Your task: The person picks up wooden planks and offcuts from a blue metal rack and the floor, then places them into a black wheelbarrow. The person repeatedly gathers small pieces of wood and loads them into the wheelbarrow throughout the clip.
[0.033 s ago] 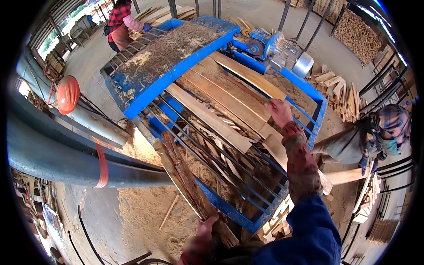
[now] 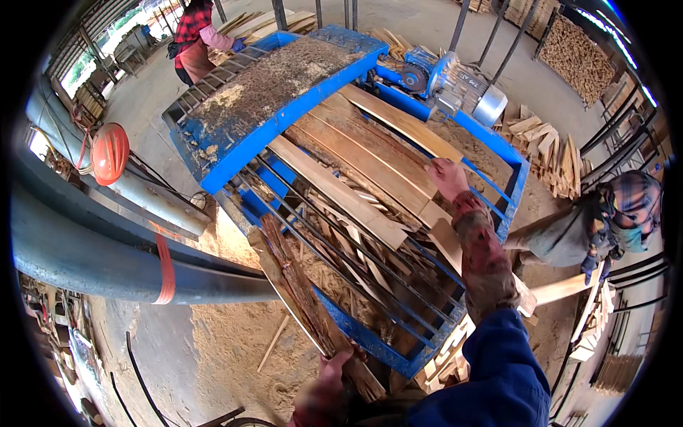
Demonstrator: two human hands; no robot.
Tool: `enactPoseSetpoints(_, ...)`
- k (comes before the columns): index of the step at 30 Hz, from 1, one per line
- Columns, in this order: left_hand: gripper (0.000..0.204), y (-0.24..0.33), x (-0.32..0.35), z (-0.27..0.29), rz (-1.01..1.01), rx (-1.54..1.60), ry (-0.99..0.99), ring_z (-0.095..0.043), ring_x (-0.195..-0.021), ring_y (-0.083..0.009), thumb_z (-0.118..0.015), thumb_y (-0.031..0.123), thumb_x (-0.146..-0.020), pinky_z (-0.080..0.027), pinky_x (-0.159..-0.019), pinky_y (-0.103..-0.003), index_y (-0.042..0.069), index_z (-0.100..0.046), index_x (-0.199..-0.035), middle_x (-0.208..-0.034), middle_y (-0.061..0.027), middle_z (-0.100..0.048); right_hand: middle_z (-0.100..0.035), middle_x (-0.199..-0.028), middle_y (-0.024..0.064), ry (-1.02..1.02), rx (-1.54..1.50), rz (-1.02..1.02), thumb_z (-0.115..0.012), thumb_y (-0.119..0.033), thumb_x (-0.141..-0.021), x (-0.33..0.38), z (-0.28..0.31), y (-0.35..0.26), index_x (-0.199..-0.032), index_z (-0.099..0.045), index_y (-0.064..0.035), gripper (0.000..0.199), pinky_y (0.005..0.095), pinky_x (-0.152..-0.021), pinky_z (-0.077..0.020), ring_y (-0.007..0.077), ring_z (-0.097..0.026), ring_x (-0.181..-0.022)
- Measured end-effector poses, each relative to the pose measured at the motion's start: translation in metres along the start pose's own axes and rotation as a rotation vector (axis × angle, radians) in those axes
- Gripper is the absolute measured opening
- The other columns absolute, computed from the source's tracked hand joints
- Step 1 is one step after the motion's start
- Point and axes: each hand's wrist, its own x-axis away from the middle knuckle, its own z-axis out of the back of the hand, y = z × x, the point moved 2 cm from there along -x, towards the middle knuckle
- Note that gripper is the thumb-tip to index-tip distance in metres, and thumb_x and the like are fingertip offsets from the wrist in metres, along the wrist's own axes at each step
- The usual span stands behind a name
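Observation:
My left hand [image 2: 334,366], low in the picture, is closed round the near end of a rough, bark-edged board [image 2: 302,299]. That board slants along the left side of a blue machine frame [image 2: 413,363]. My right hand [image 2: 449,179] reaches forward with curled fingers, gripping the near end of a wide wooden board [image 2: 377,156] by its dark edge. A narrower plank [image 2: 409,128] lies just right of this hand. Another pale plank [image 2: 334,185] rests to the left on the black rods. The far ends of these boards go under the machine's sawdust-covered blue hood [image 2: 277,78].
A motor [image 2: 455,82] sits on the frame's far right. Offcuts lie beneath the rods [image 2: 370,285]. Large blue-grey pipes [image 2: 142,256] cross the left, near an orange helmet [image 2: 109,153]. One co-worker [image 2: 192,43] stands beyond the machine; another [image 2: 612,213] handles wood at right.

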Motion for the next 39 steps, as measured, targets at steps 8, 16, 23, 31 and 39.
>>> enactPoseSetpoints(8,0.02,-0.002,0.0,0.026,-0.08,-0.093,0.073,-0.065,-0.075,-0.0264,-0.061,0.004,-0.081,-0.054,-0.071,-0.039,-0.002,-0.061,-0.101,-0.081,-0.0119,-0.065,-0.067,-0.098,0.0265,-0.222,0.205,-0.146,-0.059,-0.053,-0.084,-0.074,-0.082,0.034,-0.101,-0.068,0.0008,0.057,0.0457,-0.084,-0.0501,0.0407,-0.064,-0.096)
enactPoseSetpoints(16,0.022,-0.005,-0.014,0.026,-0.074,-0.035,0.032,-0.065,-0.074,-0.0294,-0.058,0.0,-0.08,-0.054,-0.071,-0.042,-0.004,-0.06,-0.102,-0.081,-0.0139,-0.064,-0.069,-0.078,0.0157,-0.148,-0.041,-0.192,-0.075,-0.044,-0.076,-0.076,-0.049,0.04,-0.094,-0.072,-0.0012,0.047,0.0369,-0.071,-0.0511,0.0219,-0.069,-0.079)
enactPoseSetpoints(23,0.021,-0.008,-0.031,0.021,-0.149,-0.048,-0.085,-0.066,-0.075,-0.0291,-0.06,0.001,-0.084,-0.055,-0.069,-0.042,-0.005,-0.06,-0.104,-0.083,-0.014,-0.064,-0.066,-0.078,0.0227,-0.08,0.173,-0.065,-0.072,-0.049,-0.077,-0.017,0.054,0.054,-0.088,-0.069,0.0008,0.051,0.0426,-0.067,-0.0498,0.0341,-0.067,-0.074)
enactPoseSetpoints(31,0.024,-0.003,-0.047,0.011,-0.099,-0.028,-0.119,-0.066,-0.076,-0.0262,-0.064,0.008,-0.087,-0.055,-0.07,-0.041,-0.003,-0.059,-0.107,-0.085,-0.0126,-0.065,-0.059,-0.068,0.0116,0.026,-0.081,-0.084,-0.074,-0.018,-0.079,0.122,0.127,0.004,-0.092,-0.064,0.0024,0.027,0.0314,-0.059,-0.0466,0.0132,-0.054,-0.063)
enactPoseSetpoints(39,0.031,-0.017,-0.037,0.006,-0.243,0.051,-0.262,-0.065,-0.081,-0.0231,-0.065,0.025,-0.092,-0.055,-0.073,-0.039,0.001,-0.057,-0.112,-0.091,-0.0099,-0.064,-0.066,-0.082,0.007,-0.558,-0.493,-0.19,-0.078,-0.017,-0.078,0.305,0.054,-0.109,-0.106,-0.063,0.0016,0.037,0.0303,-0.066,-0.0504,0.012,-0.06,-0.074)
